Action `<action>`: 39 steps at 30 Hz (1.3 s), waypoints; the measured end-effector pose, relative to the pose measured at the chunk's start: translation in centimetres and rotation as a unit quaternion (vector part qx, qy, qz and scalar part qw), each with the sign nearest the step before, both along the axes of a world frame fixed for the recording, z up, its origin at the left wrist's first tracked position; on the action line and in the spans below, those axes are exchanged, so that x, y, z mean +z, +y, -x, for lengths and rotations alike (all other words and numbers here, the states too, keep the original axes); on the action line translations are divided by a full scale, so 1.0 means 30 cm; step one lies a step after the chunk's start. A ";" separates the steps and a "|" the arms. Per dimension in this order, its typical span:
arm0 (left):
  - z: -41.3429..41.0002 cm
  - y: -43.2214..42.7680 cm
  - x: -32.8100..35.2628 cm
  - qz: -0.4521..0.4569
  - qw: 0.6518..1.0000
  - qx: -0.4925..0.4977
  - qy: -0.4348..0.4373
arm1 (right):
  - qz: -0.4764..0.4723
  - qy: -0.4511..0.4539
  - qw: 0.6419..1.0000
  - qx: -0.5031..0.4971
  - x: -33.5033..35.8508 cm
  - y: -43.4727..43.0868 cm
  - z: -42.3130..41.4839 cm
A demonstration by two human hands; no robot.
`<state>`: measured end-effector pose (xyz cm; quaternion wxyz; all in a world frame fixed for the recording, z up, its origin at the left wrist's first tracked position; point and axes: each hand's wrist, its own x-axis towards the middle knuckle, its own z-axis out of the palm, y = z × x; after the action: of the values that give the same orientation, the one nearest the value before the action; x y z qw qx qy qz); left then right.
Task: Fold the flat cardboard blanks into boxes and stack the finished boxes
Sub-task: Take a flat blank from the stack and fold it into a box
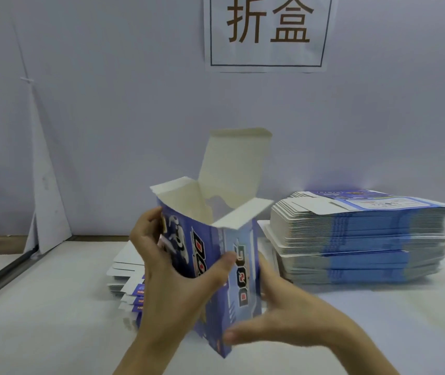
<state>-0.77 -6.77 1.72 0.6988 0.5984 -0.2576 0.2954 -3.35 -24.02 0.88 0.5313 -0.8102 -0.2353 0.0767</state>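
- The half-formed DOG carton (pixel 243 280) is held upright above the table (pixel 40 320); the left hand (pixel 162 266) grips its left wall, thumb on the printed front; the right hand (pixel 283 320) clasps its lower right corner.
- The lid flap (pixel 232 163) stands open; too hard a squeeze could crease a panel.
- The stack of flat blanks (pixel 364 244) lies near on the right; a careless swing might skew it.

both hands (pixel 172 269) (pixel 283 318) raised, fingers curled, gripping.

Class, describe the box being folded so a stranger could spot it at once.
Look under the wall sign, at the table's middle. The left hand and right hand hold the box there. It alone is opened up, white flaps raised, while the blanks beside it lie flat in stacks.
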 end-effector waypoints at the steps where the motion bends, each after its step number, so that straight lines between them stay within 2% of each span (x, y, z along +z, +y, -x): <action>1: -0.001 -0.005 0.002 0.022 1.000 0.002 0.013 | -0.022 -0.011 1.000 -0.016 -0.015 0.025 -0.007; 4: -0.009 -0.001 0.018 0.053 0.997 0.003 0.049 | -0.065 -0.088 0.989 -0.104 -0.031 0.071 -0.013; 6: -0.025 0.028 0.030 0.073 0.993 -0.031 0.087 | -0.124 -0.136 0.976 -0.115 -0.020 0.055 -0.020; 8: -0.057 0.072 0.029 0.036 0.989 -0.058 0.128 | -0.181 -0.113 0.968 -0.130 0.001 0.020 -0.026; 10: -0.082 0.109 0.027 -0.030 0.973 -0.120 0.194 | -0.220 -0.048 0.969 -0.102 0.012 -0.018 -0.032; 13: -0.093 0.118 0.001 -0.091 0.938 -0.207 0.263 | -0.206 -0.015 0.975 -0.085 0.013 -0.054 -0.035; 17: -0.100 0.101 -0.020 -0.078 0.949 -0.181 0.247 | -0.199 0.011 0.972 -0.127 0.007 -0.065 -0.046; 21: -0.089 0.097 -0.018 -0.101 0.943 -0.202 0.242 | -0.185 0.013 0.976 -0.118 0.005 -0.062 -0.047; 25: -0.087 0.086 -0.032 -0.097 0.948 -0.164 0.255 | -0.176 0.012 0.974 -0.144 0.009 -0.065 -0.047; 29: -0.083 0.082 -0.032 -0.116 0.949 -0.163 0.244 | -0.185 0.013 0.974 -0.129 0.011 -0.066 -0.043; 36: -0.078 0.083 -0.020 -0.096 0.957 -0.166 0.216 | -0.176 0.015 0.976 -0.129 0.002 -0.063 -0.046; 39: -0.081 0.085 -0.023 -0.055 0.965 -0.149 0.211 | -0.176 -0.001 0.976 -0.130 0.006 -0.053 -0.041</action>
<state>1.66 -4.21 1.02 0.7395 0.6396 -0.2060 0.0406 -2.11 -25.63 1.06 0.6707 -0.7279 -0.1380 -0.0364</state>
